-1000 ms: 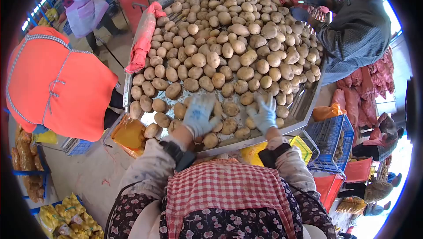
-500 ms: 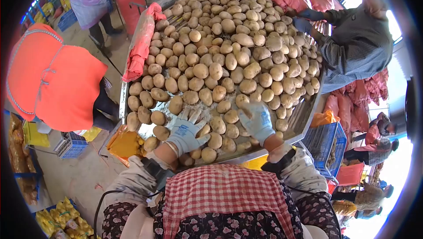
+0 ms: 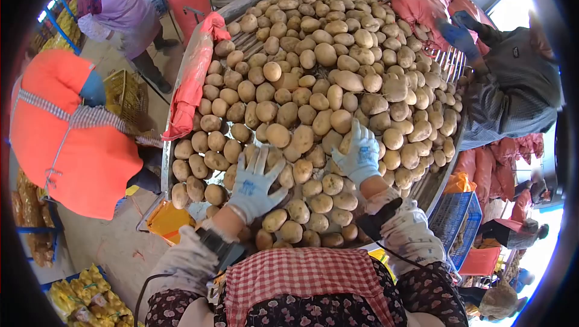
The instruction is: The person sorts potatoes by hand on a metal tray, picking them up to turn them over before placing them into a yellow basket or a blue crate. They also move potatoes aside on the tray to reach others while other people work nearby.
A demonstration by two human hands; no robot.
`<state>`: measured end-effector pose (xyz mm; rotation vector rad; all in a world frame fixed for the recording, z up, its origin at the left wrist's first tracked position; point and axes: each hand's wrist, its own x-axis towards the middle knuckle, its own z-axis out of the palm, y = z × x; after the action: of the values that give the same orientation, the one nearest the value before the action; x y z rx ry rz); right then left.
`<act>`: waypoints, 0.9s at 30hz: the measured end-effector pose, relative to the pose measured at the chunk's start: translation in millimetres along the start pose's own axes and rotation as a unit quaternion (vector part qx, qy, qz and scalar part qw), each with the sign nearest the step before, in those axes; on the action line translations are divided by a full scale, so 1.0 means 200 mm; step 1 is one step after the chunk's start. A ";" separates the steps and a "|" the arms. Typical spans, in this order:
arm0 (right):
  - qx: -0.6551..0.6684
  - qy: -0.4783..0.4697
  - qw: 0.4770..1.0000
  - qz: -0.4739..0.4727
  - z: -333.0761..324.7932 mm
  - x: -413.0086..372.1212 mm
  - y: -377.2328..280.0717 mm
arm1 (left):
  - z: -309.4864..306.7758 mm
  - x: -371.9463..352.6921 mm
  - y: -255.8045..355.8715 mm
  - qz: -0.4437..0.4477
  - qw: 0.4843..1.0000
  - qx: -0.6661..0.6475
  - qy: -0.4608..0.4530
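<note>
Potatoes (image 3: 313, 86) lie under both flat gloved hands.

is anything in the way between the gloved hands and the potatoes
Nothing visible does. The left hand, in a white and blue glove, lies spread directly on the tan round potatoes, and the right hand, gloved alike, rests on them further up the heap.
</note>
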<state>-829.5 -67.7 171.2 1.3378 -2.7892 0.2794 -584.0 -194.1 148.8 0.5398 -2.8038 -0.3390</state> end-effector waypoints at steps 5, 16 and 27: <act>0.026 0.049 0.998 -0.037 0.02 -0.03 -0.06 | -0.10 0.04 -0.04 -0.079 0.972 -0.217 -0.035; 0.279 0.069 0.958 0.008 -0.09 -0.02 -0.07 | -0.07 0.17 0.09 -0.207 0.329 -0.921 -0.024; 0.137 -0.151 0.978 0.047 0.08 0.04 -0.09 | -0.16 0.09 0.12 -0.221 0.510 -0.831 0.035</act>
<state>-819.0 -87.2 158.2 1.4077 -3.1685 0.5230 -597.7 -185.1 189.3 0.5570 -0.9624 -2.4347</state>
